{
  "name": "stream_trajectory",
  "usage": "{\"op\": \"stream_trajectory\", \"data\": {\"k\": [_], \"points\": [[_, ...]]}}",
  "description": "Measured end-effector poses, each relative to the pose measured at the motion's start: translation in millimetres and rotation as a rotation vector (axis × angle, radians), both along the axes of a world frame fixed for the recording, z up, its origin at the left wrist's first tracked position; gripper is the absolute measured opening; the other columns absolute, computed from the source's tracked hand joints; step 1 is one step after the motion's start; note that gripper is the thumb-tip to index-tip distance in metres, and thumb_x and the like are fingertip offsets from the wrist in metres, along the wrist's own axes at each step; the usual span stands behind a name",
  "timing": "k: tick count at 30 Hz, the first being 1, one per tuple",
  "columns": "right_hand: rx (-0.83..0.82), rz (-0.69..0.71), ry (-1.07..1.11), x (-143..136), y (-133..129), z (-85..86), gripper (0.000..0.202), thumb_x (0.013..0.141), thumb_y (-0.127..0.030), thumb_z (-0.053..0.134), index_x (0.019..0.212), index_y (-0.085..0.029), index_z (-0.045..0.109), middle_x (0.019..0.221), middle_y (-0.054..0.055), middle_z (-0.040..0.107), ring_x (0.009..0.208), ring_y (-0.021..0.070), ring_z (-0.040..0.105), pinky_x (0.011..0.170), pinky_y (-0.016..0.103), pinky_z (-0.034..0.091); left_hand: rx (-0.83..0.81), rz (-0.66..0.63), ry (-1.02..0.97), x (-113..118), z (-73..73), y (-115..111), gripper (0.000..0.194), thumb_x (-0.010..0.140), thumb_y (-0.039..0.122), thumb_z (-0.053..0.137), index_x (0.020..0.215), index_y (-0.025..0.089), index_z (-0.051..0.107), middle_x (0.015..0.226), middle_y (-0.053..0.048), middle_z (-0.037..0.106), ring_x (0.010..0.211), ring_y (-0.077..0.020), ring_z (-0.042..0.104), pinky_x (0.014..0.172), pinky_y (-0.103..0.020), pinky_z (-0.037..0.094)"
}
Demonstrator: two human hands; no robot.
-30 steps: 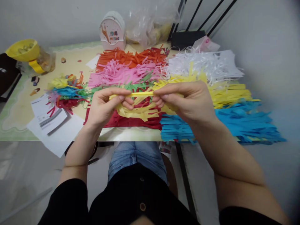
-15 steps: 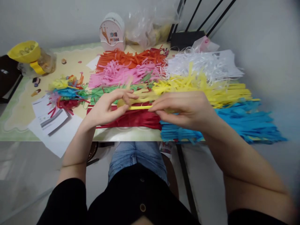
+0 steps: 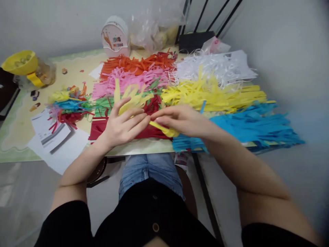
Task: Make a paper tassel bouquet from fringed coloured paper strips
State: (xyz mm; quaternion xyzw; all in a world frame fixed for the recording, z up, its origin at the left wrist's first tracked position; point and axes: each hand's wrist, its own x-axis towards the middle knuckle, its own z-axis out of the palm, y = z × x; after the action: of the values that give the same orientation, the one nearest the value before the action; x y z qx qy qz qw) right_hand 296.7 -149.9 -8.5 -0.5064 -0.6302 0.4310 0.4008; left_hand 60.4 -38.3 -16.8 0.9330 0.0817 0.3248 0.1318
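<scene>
My left hand [image 3: 125, 126] and my right hand [image 3: 186, 120] meet above the red fringed paper [image 3: 97, 129], fingertips nearly touching. Pinched between them is a yellow paper fringe [image 3: 133, 97]. Its loose strips stand up behind my left fingers, and a twisted yellow end hangs below my right fingers. The fingers of both hands are closed on it; part of the paper is hidden behind them. A yellow fringed pile [image 3: 226, 96] lies beyond my right hand, with blue fringed paper [image 3: 257, 125] beside and under my right forearm.
Orange [image 3: 128, 65], pink [image 3: 108, 87], green [image 3: 102, 107] and white fringes [image 3: 213, 67] lie in rows. To the left are a mixed tassel bundle [image 3: 69, 103], printed papers [image 3: 55, 135] and a yellow-topped jar [image 3: 20, 63]. A pink box [image 3: 115, 37] stands at the back.
My hands have come together from either side of the taut yellow strip. The fringe now stands up behind my left fingers, and an end dangles under my right hand. The view has shifted slightly.
</scene>
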Motion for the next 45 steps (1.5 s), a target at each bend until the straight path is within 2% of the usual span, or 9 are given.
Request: {"op": "stream_trajectory", "data": {"k": [4, 11, 17, 21, 25, 30, 32, 41, 45], "points": [[-0.257, 0.117, 0.429, -25.5, 8.2, -22.9, 0.043, 0.081, -0.057, 0.086, 0.083, -0.015, 0.074, 0.075, 0.005, 0.08, 0.055, 0.0083, 0.06, 0.054, 0.021, 0.046, -0.015, 0.023, -0.081, -12.0, -28.4, -0.4, 0.026, 0.091, 0.025, 0.084, 0.113, 0.039, 0.081, 0.107, 0.001, 0.085, 0.107, -0.0262, 0.082, 0.128, -0.069, 0.04], [-0.084, 0.079, 0.681, -55.6, 14.8, -31.1, 0.036, 0.079, -0.049, 0.09, 0.088, -0.018, 0.074, 0.072, -0.001, 0.075, 0.067, 0.0103, 0.069, 0.071, 0.024, 0.057, -0.14, 0.285, -0.5, -1.0, -47.6, -28.4, 0.021, 0.095, 0.02, 0.076, 0.109, 0.034, 0.083, 0.1, 0.002, 0.086, 0.095, -0.0207, 0.084, 0.125, -0.056, 0.047], [0.247, -0.104, 0.489, -64.3, 21.9, -23.8, 0.019, 0.098, -0.039, 0.071, 0.101, -0.021, 0.075, 0.103, 0.004, 0.079, 0.09, 0.0141, 0.075, 0.087, 0.029, 0.061, -0.654, 0.428, -0.65, 24.9, -36.1, -54.8, 0.015, 0.096, 0.037, 0.077, 0.101, 0.026, 0.086, 0.097, -0.001, 0.084, 0.094, -0.0189, 0.081, 0.102, -0.038, 0.063], [0.448, -0.205, 0.133, -65.7, 24.6, -25.7, 0.022, 0.108, -0.036, 0.055, 0.11, -0.024, 0.074, 0.119, 0.007, 0.08, 0.113, 0.0186, 0.072, 0.107, 0.036, 0.057, -0.716, 0.457, -0.809, 40.6, -34.9, -54.0, 0.014, 0.092, 0.037, 0.081, 0.092, 0.024, 0.084, 0.088, 0.0, 0.081, 0.09, -0.0184, 0.079, 0.095, -0.036, 0.063], [0.546, -0.168, -0.261, -19.9, 30.9, -38.5, 0.031, 0.106, -0.027, 0.052, 0.122, -0.023, 0.078, 0.129, 0.007, 0.08, 0.122, 0.0233, 0.071, 0.115, 0.043, 0.051, -0.609, 0.487, -1.062, 33.7, -27.3, -32.8, 0.013, 0.092, 0.03, 0.077, 0.081, 0.023, 0.075, 0.082, 0.002, 0.077, 0.085, -0.0165, 0.076, 0.099, -0.041, 0.062], [-0.181, -0.244, -0.869, 77.3, 46.0, -59.0, 0.044, 0.095, -0.013, 0.048, 0.12, -0.01, 0.084, 0.124, 0.019, 0.081, 0.119, 0.0319, 0.076, 0.107, 0.04, 0.055, -0.466, 0.501, -1.256, 7.0, -15.0, -5.7, 0.017, 0.086, 0.033, 0.076, 0.078, 0.019, 0.068, 0.06, 0.005, 0.063, 0.062, -0.0117, 0.06, 0.084, -0.035, 0.061], [-0.274, -0.239, -1.011, 103.0, 53.2, -66.3, 0.05, 0.093, -0.011, 0.046, 0.13, -0.008, 0.081, 0.132, 0.021, 0.077, 0.126, 0.0347, 0.074, 0.11, 0.041, 0.054, -0.507, 0.492, -1.234, 4.9, -16.9, -4.1, 0.02, 0.084, 0.035, 0.079, 0.078, 0.019, 0.069, 0.058, 0.005, 0.062, 0.059, -0.0109, 0.057, 0.084, -0.036, 0.062], [-0.194, -0.305, -1.014, 143.3, 71.1, -84.2, 0.059, 0.095, -0.014, 0.045, 0.149, -0.01, 0.067, 0.144, 0.02, 0.072, 0.13, 0.0367, 0.07, 0.11, 0.046, 0.051, -0.733, 0.506, -0.945, 4.3, -36.5, -21.4, 0.02, 0.085, 0.041, 0.089, 0.085, 0.021, 0.084, 0.069, 0.002, 0.072, 0.065, -0.0119, 0.068, 0.087, -0.034, 0.062], [-0.07, -0.33, -0.975, 148.2, 63.7, -84.0, 0.046, 0.094, -0.017, 0.048, 0.128, -0.011, 0.077, 0.133, 0.018, 0.077, 0.124, 0.0313, 0.07, 0.108, 0.038, 0.05, -0.67, 0.554, -0.918, -5.5, -37.0, -17.8, 0.019, 0.085, 0.039, 0.086, 0.082, 0.021, 0.082, 0.077, 0.0, 0.073, 0.067, -0.0133, 0.066, 0.08, -0.035, 0.056]]}}
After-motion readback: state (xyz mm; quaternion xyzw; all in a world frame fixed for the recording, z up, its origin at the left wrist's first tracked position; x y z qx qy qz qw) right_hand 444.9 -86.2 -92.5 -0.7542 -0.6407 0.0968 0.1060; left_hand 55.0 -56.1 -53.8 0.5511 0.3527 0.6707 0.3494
